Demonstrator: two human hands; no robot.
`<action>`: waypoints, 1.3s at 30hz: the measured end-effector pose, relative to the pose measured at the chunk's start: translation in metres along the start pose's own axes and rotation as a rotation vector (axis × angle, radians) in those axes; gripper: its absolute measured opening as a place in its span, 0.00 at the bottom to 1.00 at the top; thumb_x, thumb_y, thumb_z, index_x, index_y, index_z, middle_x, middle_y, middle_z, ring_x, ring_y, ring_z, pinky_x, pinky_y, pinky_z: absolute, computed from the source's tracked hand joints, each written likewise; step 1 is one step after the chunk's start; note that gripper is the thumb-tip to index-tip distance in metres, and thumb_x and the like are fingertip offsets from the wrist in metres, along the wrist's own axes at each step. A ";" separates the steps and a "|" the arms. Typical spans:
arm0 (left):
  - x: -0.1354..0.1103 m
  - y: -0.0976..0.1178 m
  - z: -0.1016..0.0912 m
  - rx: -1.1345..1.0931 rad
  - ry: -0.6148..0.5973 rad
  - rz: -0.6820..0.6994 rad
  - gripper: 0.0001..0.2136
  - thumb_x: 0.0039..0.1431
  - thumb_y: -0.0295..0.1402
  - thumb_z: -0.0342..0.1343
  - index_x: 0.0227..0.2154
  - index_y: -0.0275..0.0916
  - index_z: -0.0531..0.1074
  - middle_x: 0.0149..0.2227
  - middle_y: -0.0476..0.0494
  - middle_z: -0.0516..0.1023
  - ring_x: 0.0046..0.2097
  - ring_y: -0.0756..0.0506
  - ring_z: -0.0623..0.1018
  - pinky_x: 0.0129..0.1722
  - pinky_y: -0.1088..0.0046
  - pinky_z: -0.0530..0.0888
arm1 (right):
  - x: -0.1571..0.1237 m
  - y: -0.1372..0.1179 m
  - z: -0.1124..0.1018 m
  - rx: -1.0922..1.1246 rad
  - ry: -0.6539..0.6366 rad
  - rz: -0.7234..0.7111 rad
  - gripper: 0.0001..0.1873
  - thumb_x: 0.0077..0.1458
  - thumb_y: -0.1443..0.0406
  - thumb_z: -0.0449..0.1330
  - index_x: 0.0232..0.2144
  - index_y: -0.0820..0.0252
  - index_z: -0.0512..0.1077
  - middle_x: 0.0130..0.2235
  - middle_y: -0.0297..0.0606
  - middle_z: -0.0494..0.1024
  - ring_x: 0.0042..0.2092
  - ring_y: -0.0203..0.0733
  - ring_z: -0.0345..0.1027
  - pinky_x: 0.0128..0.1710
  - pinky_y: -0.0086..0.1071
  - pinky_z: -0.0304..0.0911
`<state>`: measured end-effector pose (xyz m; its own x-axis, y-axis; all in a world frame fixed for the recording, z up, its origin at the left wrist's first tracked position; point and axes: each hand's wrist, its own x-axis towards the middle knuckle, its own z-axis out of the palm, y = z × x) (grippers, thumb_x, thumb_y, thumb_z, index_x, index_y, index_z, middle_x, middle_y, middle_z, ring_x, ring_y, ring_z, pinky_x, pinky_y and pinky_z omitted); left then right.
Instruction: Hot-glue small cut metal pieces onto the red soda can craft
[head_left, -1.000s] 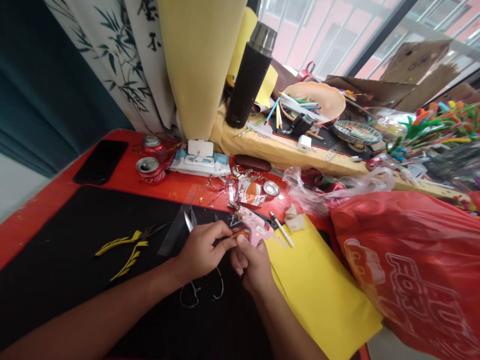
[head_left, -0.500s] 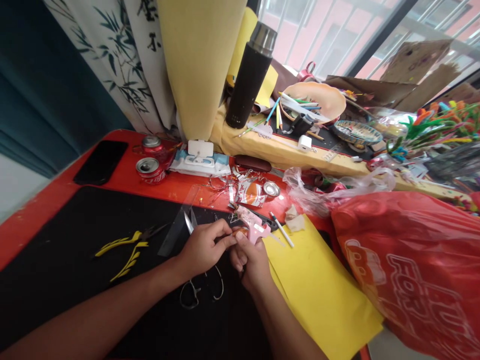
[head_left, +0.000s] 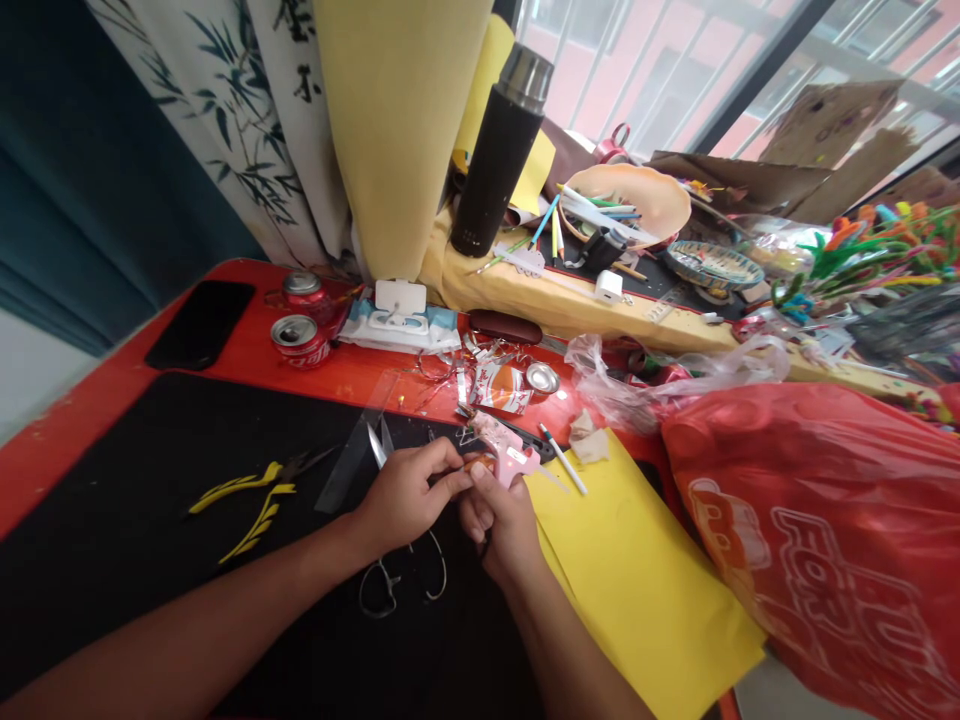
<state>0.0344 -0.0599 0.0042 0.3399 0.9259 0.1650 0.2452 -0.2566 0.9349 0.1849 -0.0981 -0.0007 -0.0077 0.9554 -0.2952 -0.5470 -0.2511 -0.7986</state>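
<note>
The right hand (head_left: 504, 530) curls closed around the lower part of a pink hot glue gun (head_left: 508, 458), whose body rises just above the fingers. It is plastic and looks light, though the cord or any hot parts can't be made out, so the pink body above the fingers looks like the safest place to hold (the nozzle end is best left alone). The left hand (head_left: 409, 497) is pressed together in a pinch, its thumb and fingertips (head_left: 455, 482) closing on a thin orange-brown piece (head_left: 478, 464) that reaches toward the gun. The piece is too small and too hidden to identify, and its slimness suggests a delicate hold.

Just below the grip lie the steel scissors (head_left: 401, 585), their finger loops toward the forearms. Just left of it is a clear plastic ruler (head_left: 360, 445), and further left are yellow-handled pliers (head_left: 247, 508) on the black mat (head_left: 135, 590). To the right, the yellow paper (head_left: 637, 585) starts close by and a white pen (head_left: 562, 458) lies at its top edge. Beyond the grip, foil scraps (head_left: 480, 360) crowd the red table (head_left: 225, 340), leaving the most room on the mat to the left.
</note>
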 end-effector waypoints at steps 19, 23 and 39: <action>0.002 -0.001 0.000 -0.025 -0.025 -0.028 0.11 0.70 0.38 0.61 0.32 0.42 0.74 0.27 0.52 0.83 0.28 0.48 0.82 0.28 0.77 0.74 | 0.001 -0.001 0.002 0.004 0.012 0.001 0.29 0.56 0.47 0.79 0.24 0.57 0.69 0.14 0.18 0.56 0.14 0.27 0.48 0.14 0.23 0.47; 0.002 -0.002 0.000 0.099 0.019 0.024 0.10 0.71 0.35 0.61 0.32 0.42 0.74 0.27 0.51 0.83 0.28 0.47 0.82 0.30 0.73 0.75 | 0.001 -0.003 0.003 0.009 0.010 0.006 0.27 0.56 0.46 0.79 0.28 0.58 0.73 0.14 0.17 0.57 0.14 0.27 0.48 0.14 0.23 0.47; -0.002 -0.004 0.004 0.079 0.058 0.035 0.08 0.70 0.33 0.62 0.33 0.42 0.74 0.28 0.54 0.83 0.28 0.50 0.81 0.31 0.78 0.73 | 0.002 0.000 0.000 0.038 0.006 0.006 0.26 0.55 0.48 0.80 0.29 0.59 0.74 0.14 0.17 0.58 0.13 0.27 0.48 0.14 0.22 0.47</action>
<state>0.0357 -0.0620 -0.0013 0.2965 0.9300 0.2171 0.3055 -0.3077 0.9011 0.1846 -0.0964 -0.0009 -0.0056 0.9530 -0.3030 -0.5786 -0.2503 -0.7763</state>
